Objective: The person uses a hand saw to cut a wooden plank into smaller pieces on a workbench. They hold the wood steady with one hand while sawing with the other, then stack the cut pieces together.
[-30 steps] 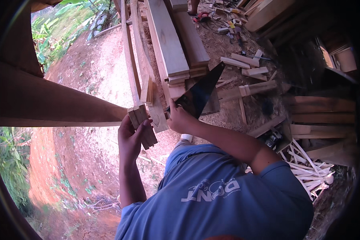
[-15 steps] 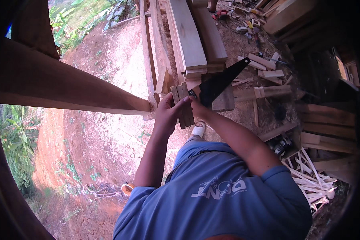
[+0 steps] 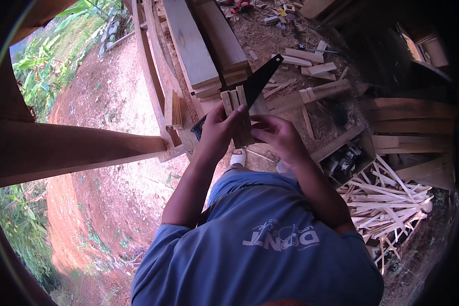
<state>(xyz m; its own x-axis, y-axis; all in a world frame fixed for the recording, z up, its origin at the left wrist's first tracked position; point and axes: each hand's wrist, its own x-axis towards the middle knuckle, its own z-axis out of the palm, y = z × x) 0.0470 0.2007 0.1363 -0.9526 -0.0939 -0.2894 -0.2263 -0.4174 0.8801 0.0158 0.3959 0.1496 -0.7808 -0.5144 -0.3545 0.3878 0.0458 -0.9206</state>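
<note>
A small bundle of short wooden blocks (image 3: 235, 104), with grooves between the pieces, stands upright in front of me. My left hand (image 3: 217, 131) grips it from the left, the thumb lying across its near face. At the bundle's right edge, the bent fingertips of my right hand (image 3: 283, 138) hold on to its lower part. Behind the bundle a handsaw with a black blade (image 3: 262, 79) runs slantwise up to the right. Part of its dark handle shows left of my left wrist; the middle of the saw is hidden.
Long planks (image 3: 191, 46) are stacked ahead, beside a thin bundle of slats (image 3: 173, 109). A thick timber post (image 3: 86, 153) comes in from the left. Offcuts (image 3: 319, 69) litter the ground at right, near an open box (image 3: 359, 135) and a heap of thin strips (image 3: 382, 196).
My view has turned, so the planks sit farther left. My right hand has come out from behind the blocks to their right edge. The saw's handle now shows left of my left hand.
</note>
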